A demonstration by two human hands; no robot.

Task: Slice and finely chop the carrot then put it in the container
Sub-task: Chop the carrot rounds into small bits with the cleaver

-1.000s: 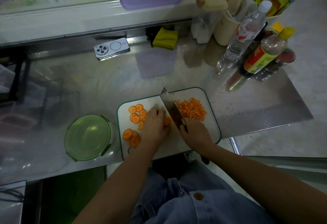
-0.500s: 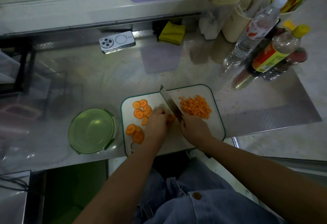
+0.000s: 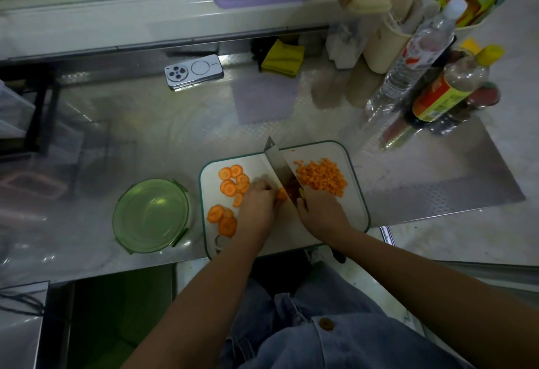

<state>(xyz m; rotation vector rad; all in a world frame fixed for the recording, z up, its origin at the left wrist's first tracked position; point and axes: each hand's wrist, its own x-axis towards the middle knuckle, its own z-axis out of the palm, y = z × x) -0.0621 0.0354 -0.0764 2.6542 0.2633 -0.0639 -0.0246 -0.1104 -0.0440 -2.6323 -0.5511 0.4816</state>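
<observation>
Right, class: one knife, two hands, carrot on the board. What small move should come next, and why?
Probably a cut down through the piece the left hand holds against the knife, gripped by the right hand. Whole slices lie left of the blade, a diced pile right, and the container shows no carrot, so chopping seems unfinished.

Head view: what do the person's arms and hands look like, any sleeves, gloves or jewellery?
Left hand and right hand are bare: no gloves, no rings or watch that I can make out. Forearms are uncovered, no sleeves in view. Below them, blue denim clothing with a brown button.
</observation>
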